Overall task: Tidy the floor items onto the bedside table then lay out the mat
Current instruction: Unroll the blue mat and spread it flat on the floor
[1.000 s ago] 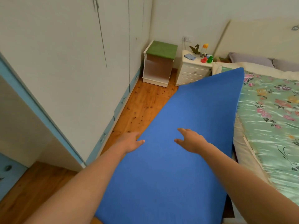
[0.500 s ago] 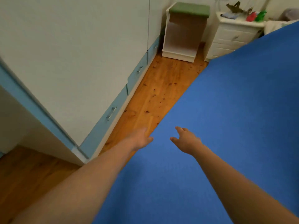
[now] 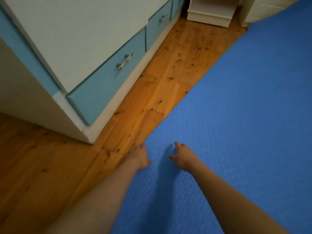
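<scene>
I see the mat (image 3: pixel 236 115) on the floor (image 3: pixel 160 92) beyond my fingers, drawers (image 3: pixel 108 78) further left; both hands' fingers loosely spread, now lower, bed gone.

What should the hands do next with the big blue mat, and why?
Probably press the blue mat flat onto the wooden floor. The left hand is at the mat's left edge and the right hand is over it, both with loose fingers, gripping nothing. The mat already stretches toward the white furniture, so smoothing it seems all that remains.
</scene>
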Demonstrator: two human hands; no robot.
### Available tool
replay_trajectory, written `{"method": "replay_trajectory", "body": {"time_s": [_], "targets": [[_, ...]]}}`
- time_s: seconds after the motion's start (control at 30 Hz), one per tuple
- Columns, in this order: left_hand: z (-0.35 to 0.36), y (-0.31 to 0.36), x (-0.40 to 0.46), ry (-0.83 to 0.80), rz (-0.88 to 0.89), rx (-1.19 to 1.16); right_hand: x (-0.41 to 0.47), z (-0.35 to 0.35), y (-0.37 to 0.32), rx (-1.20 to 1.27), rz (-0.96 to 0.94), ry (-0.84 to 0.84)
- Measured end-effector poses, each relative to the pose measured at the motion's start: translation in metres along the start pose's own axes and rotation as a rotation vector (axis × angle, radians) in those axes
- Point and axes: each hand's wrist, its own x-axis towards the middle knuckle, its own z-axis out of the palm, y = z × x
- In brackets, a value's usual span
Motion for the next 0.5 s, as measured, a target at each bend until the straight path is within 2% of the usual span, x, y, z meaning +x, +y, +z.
{"method": "replay_trajectory", "body": {"time_s": [0.07,0.1,0.2,0.27,0.37,0.5], "targets": [[0.013,-0.004,-0.008,-0.081,-0.06,0.078,-0.008,0.015,0.003,-0.016,0.026,-0.027],[0.016,-0.004,-0.01,-0.06,-0.079,0.076,-0.009,0.019,0.004,-0.027,0.032,-0.039],[0.005,0.001,-0.004,0.128,-0.114,0.024,-0.004,0.021,0.006,-0.035,0.034,-0.072],[-0.004,0.001,0.006,0.207,-0.136,-0.109,0.0,0.023,0.004,0.0,0.043,-0.074],[-0.014,0.002,0.01,0.19,-0.102,-0.288,0.001,0.029,0.002,0.088,0.085,-0.035],[-0.029,0.01,-0.005,0.233,0.023,-0.326,0.008,0.027,-0.011,0.383,0.158,0.114]]}}
